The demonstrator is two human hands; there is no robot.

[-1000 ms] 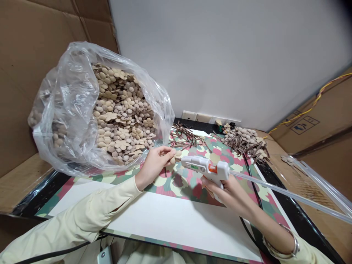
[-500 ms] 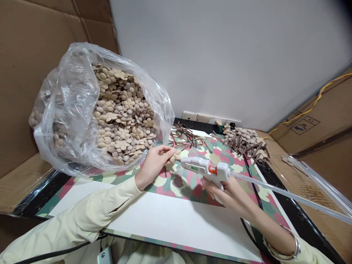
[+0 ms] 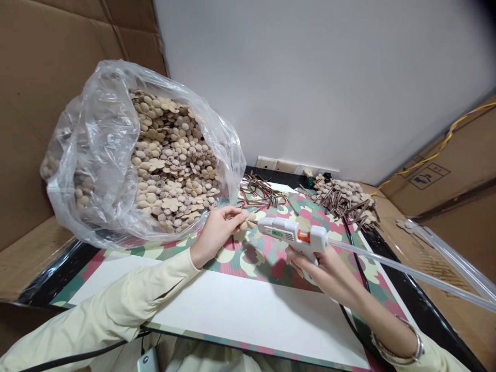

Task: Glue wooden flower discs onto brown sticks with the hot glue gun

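Note:
Between the thumb and fingers of my left hand [image 3: 220, 230] is a small beige fabric flower [image 3: 248, 222], held above the camouflage-patterned mat [image 3: 248, 258]. My right hand [image 3: 320, 268] is wrapped round the handle of a white hot glue gun [image 3: 290, 235], its nozzle pointing left at the flower. A long clear glue stick [image 3: 387, 264] runs out of the gun's back to the right. Close to my left hand, a big clear plastic bag [image 3: 96, 150] lies open, full of beige and greyish flowers [image 3: 178, 160].
Loose brown strips [image 3: 263, 191] lie behind my hands. At the back right is a heap of flowers with strips [image 3: 344, 201]. Spare glue sticks [image 3: 457, 258] rest on cardboard at right. A black cord [image 3: 354, 253] crosses the mat; sockets [image 3: 287, 166] line the wall.
The glue gun has shifted slightly right, and a small gap shows between its nozzle and the flower. My left hand has hardly moved.

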